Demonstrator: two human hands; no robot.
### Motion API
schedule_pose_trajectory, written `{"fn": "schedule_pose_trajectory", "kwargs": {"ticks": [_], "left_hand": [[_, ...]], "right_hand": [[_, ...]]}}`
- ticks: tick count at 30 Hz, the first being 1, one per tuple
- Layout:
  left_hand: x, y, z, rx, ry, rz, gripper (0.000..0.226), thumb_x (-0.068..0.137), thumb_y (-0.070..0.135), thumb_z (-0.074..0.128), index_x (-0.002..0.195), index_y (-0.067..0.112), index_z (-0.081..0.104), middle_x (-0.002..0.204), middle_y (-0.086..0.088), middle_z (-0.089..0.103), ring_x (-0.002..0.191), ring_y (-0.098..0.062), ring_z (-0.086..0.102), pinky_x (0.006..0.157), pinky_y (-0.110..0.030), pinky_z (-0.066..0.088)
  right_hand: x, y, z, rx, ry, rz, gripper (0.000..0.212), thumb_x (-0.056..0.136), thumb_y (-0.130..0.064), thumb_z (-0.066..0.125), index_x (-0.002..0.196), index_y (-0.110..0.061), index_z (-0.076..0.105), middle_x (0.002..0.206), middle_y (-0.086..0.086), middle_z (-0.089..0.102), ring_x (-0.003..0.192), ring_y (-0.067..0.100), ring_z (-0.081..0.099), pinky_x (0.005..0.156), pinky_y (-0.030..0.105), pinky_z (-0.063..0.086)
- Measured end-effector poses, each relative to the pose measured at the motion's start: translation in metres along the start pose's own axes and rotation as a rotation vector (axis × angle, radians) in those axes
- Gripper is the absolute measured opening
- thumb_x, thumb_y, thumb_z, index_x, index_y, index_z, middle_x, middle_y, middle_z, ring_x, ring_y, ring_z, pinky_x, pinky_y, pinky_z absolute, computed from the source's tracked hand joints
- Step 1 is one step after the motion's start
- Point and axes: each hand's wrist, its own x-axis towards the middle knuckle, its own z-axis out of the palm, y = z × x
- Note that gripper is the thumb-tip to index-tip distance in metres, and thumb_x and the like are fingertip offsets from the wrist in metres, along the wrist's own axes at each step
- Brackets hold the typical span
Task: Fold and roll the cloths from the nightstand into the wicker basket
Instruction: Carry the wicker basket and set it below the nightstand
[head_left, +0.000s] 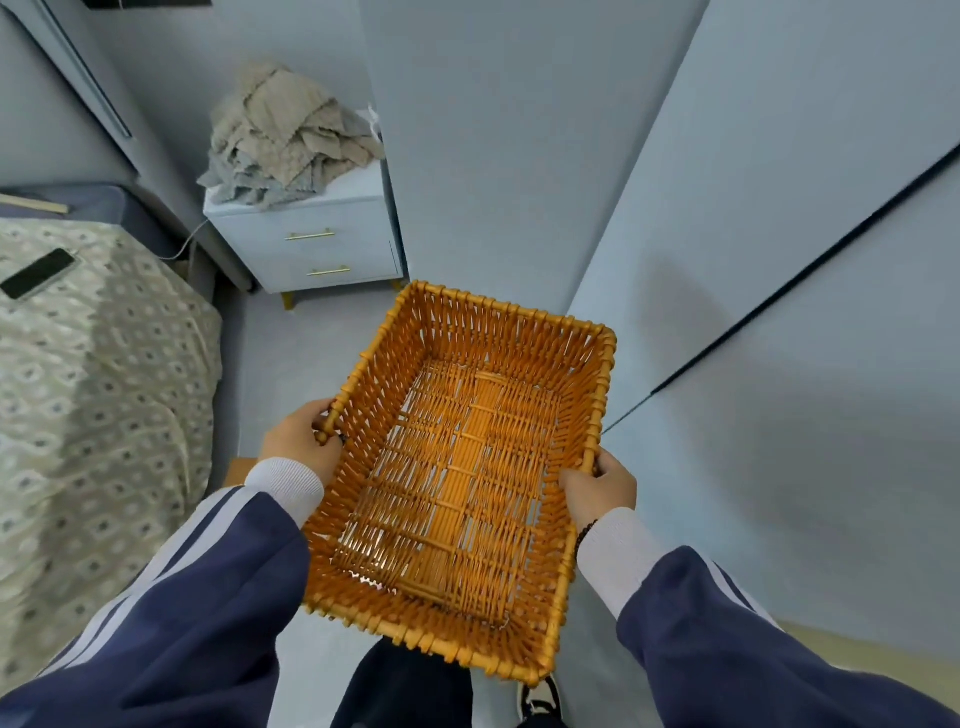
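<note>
An orange wicker basket (597, 374), rectangular with nothing inside, is held in the air in front of me. My left hand (298, 439) grips its left rim and my right hand (600, 486) grips its right rim. Farther back, a heap of crumpled beige and grey cloths (285, 140) lies on top of a pale blue nightstand (332, 249) with two gold-handled drawers. The basket is well short of the nightstand.
A bed with a patterned cover (93, 405) fills the left side, with a dark phone (39, 273) lying on it. Pale wardrobe doors (779, 260) stand along the right. A narrow strip of floor (291, 353) runs between bed and wardrobe toward the nightstand.
</note>
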Motion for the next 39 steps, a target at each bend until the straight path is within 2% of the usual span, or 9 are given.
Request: {"fn": "schedule_pose_trajectory", "kwargs": {"ticks": [3,7,11,15,18,21,27,34,39], "left_hand": [[0.04,-0.01,-0.019,0.014,-0.004,-0.012,0.038,0.093,0.011,0.055,0.131,0.018,0.057,0.117,-0.011,0.066,0.102,-0.031,0.061,0.092,-0.042,0.048],[0.095,-0.026,-0.042,0.04,-0.022,-0.021,0.041,0.088,0.008,0.057,0.127,0.02,0.06,0.109,-0.01,0.069,0.095,-0.029,0.062,0.087,-0.033,0.046],[0.144,-0.035,-0.062,0.065,-0.015,-0.038,0.04,0.086,0.009,0.058,0.125,0.019,0.062,0.1,-0.009,0.069,0.084,-0.024,0.059,0.083,-0.029,0.045],[0.19,-0.035,-0.078,0.087,-0.016,-0.097,0.039,0.087,0.012,0.057,0.126,0.017,0.06,0.103,-0.01,0.069,0.095,-0.03,0.062,0.086,-0.033,0.047],[0.222,-0.031,-0.082,0.144,-0.054,-0.17,0.047,0.087,0.017,0.058,0.133,0.017,0.054,0.111,-0.013,0.067,0.1,-0.033,0.062,0.085,-0.034,0.047],[0.26,-0.024,-0.088,0.197,-0.123,-0.311,0.057,0.087,0.021,0.06,0.141,0.014,0.043,0.125,-0.016,0.06,0.107,-0.036,0.059,0.082,-0.034,0.045],[0.318,-0.022,-0.097,0.3,-0.118,-0.423,0.028,0.09,0.024,0.057,0.111,0.005,0.057,0.091,-0.016,0.061,0.078,-0.033,0.056,0.066,-0.033,0.041],[0.348,-0.005,-0.132,0.503,-0.071,-0.416,0.029,0.1,0.02,0.046,0.119,0.003,0.056,0.114,-0.023,0.062,0.099,-0.038,0.06,0.07,-0.034,0.044],[0.368,-0.011,-0.178,0.565,-0.09,-0.45,0.034,0.1,0.019,0.046,0.129,0.003,0.054,0.114,-0.021,0.063,0.089,-0.034,0.058,0.067,-0.033,0.041]], "right_hand": [[0.008,-0.024,0.041,-0.019,-0.018,0.01,0.025,0.079,0.003,0.053,0.082,-0.015,0.069,0.073,0.008,0.061,0.065,0.024,0.056,0.067,0.044,0.057],[0.022,-0.054,0.091,-0.059,-0.04,0.016,0.022,0.078,0.004,0.052,0.088,-0.007,0.068,0.074,0.01,0.058,0.064,0.023,0.051,0.056,0.03,0.047],[0.042,-0.087,0.136,-0.107,-0.095,0.04,0.026,0.077,0.005,0.052,0.089,-0.009,0.069,0.076,0.009,0.06,0.064,0.023,0.054,0.059,0.031,0.049],[0.067,-0.125,0.172,-0.206,-0.168,0.036,0.026,0.082,0.001,0.052,0.087,-0.018,0.068,0.084,0.011,0.068,0.07,0.027,0.062,0.065,0.033,0.056],[0.085,-0.152,0.194,-0.293,-0.217,0.013,0.025,0.084,0.0,0.051,0.088,-0.02,0.065,0.076,0.004,0.06,0.063,0.02,0.054,0.051,0.022,0.047],[0.108,-0.178,0.223,-0.344,-0.272,-0.004,0.028,0.084,0.001,0.051,0.097,-0.018,0.067,0.082,0.005,0.063,0.069,0.022,0.056,0.064,0.033,0.054],[0.155,-0.233,0.284,-0.42,-0.402,0.008,0.025,0.078,0.002,0.051,0.09,-0.01,0.07,0.087,0.012,0.069,0.08,0.032,0.068,0.076,0.046,0.059],[0.161,-0.238,0.319,-0.424,-0.462,0.188,0.022,0.077,0.005,0.05,0.063,-0.013,0.053,0.067,0.005,0.058,0.064,0.023,0.056,0.069,0.04,0.054],[0.152,-0.253,0.36,-0.48,-0.572,0.201,0.034,0.073,0.0,0.053,0.106,0.001,0.066,0.088,0.01,0.066,0.072,0.024,0.058,0.079,0.043,0.056]]}}
